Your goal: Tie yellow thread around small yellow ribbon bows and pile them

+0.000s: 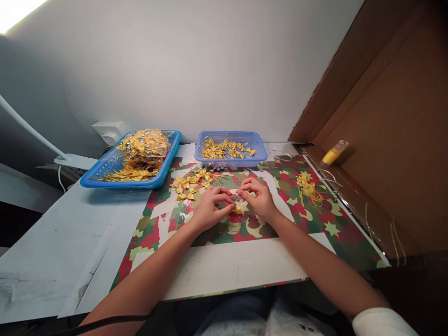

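Observation:
My left hand (216, 207) is closed, with thumb and forefinger pinched at the edge of a small yellow ribbon bow (237, 210). A loop of thin gold cord (234, 227) hangs below that bow. Just to the right, my right hand (259, 199) pinches thumb against fingertips; whatever is between them is too small to make out. The two hands nearly meet above the camouflage-patterned mat (210, 237). Left of them lies a cluster of yellow bows (187, 183) with gold cord stems. Small silvery bells (220, 169) sit behind the hands.
A blue basket (140, 185) at the left holds bagged and loose bows. Another blue basket (233, 163) with bows stands by the wall. To the right are yellow bows with tangled cord (307, 186), a yellow bottle (334, 153) and a cardboard wall (388, 126).

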`<state>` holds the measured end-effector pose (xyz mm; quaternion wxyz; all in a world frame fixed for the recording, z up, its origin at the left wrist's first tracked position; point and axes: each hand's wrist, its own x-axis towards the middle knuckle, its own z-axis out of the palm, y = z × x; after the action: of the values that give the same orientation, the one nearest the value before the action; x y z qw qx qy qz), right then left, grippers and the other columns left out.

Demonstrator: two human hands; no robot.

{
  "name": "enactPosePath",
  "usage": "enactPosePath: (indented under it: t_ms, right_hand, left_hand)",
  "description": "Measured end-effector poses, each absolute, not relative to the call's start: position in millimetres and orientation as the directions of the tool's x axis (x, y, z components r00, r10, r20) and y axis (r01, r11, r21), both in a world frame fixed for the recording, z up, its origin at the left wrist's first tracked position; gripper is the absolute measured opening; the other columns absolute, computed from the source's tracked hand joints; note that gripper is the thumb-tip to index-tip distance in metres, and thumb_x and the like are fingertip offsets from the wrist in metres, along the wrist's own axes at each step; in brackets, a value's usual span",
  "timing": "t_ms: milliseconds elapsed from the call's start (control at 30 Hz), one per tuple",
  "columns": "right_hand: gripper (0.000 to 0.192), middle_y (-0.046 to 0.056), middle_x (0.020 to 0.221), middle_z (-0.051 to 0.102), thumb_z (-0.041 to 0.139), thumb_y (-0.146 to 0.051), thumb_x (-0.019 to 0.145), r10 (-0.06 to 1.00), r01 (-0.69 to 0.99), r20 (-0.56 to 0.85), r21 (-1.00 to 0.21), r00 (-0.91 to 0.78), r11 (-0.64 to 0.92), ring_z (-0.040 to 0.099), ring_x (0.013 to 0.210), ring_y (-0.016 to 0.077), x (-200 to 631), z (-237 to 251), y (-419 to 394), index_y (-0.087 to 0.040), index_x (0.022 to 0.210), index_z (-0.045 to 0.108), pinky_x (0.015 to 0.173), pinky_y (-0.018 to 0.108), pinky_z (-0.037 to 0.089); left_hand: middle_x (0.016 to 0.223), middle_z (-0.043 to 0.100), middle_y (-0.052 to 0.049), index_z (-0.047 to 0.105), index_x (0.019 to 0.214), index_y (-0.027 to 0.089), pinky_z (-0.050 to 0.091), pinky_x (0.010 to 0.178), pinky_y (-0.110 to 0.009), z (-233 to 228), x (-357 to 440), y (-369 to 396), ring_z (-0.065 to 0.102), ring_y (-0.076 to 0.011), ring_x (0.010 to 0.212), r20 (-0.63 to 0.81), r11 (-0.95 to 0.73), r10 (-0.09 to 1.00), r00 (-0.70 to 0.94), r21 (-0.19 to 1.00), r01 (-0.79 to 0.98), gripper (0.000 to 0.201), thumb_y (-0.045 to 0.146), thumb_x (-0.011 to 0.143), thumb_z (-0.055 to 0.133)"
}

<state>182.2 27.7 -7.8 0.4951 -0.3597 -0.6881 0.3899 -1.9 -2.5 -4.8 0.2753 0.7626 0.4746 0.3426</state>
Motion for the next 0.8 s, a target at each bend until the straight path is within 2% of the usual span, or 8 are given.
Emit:
enactPosePath:
  t_ms: [200,433,567,700,800]
  right_hand:
    - [0.022,0.003,0.084,0.057,0.065,-0.042,0.082,0.881,0.113,0.412,-0.888,-0.231,0.445,0.054,0.083,0.0177,186.4,-2.1,28.4,-0.023,0.073,0.069,0.072,0.032,0.042]
    - [0.023,0.004,0.088,0.058,0.065,-0.044,0.081,0.900,0.129,0.401,-0.896,-0.170,0.424,0.055,0.086,0.0186,186.4,-3.8,29.9,-0.022,0.075,0.070,0.071,0.032,0.044]
    - [0.018,0.004,0.087,0.056,0.065,-0.039,0.083,0.870,0.095,0.439,-0.879,-0.223,0.467,0.055,0.086,0.0179,186.6,-2.4,28.4,-0.023,0.076,0.071,0.074,0.032,0.044]
    - [0.016,0.003,0.085,0.055,0.066,-0.037,0.083,0.828,0.084,0.487,-0.846,-0.278,0.526,0.055,0.086,0.0174,183.5,2.0,24.6,-0.024,0.076,0.072,0.082,0.035,0.044]
    - [0.017,0.003,0.085,0.056,0.065,-0.038,0.083,0.830,0.125,0.479,-0.840,-0.285,0.528,0.056,0.088,0.0178,181.6,3.4,23.4,-0.024,0.076,0.072,0.085,0.036,0.044]
  left_hand:
    - [0.109,0.064,-0.003,0.068,0.069,0.023,0.036,0.097,-0.044,2.0,-6.1,-5.7,0.050,-0.0235,0.101,0.274,-0.532,0.836,0.475,0.616,0.581,0.010,0.026,0.076,0.063]
    - [0.109,0.063,-0.004,0.064,0.063,0.021,0.037,0.094,-0.044,4.9,-9.5,-3.8,0.050,-0.0251,0.102,0.327,-0.611,0.787,0.523,0.533,0.585,0.015,0.026,0.076,0.060]
    - [0.105,0.064,-0.006,0.063,0.072,0.020,0.040,0.091,-0.041,8.8,-7.2,-2.9,0.054,-0.0227,0.097,0.398,-0.600,0.800,0.450,0.565,0.566,0.012,0.030,0.079,0.061]
    - [0.102,0.067,-0.005,0.069,0.087,0.022,0.043,0.088,-0.037,10.2,-3.1,-1.0,0.058,-0.0204,0.094,0.388,-0.558,0.827,0.407,0.651,0.515,0.014,0.033,0.082,0.063]
    - [0.085,0.072,-0.003,0.071,0.078,0.022,0.045,0.082,-0.034,7.4,-1.3,1.3,0.060,-0.0181,0.082,0.334,-0.510,0.847,0.413,0.730,0.455,0.017,0.035,0.085,0.061]
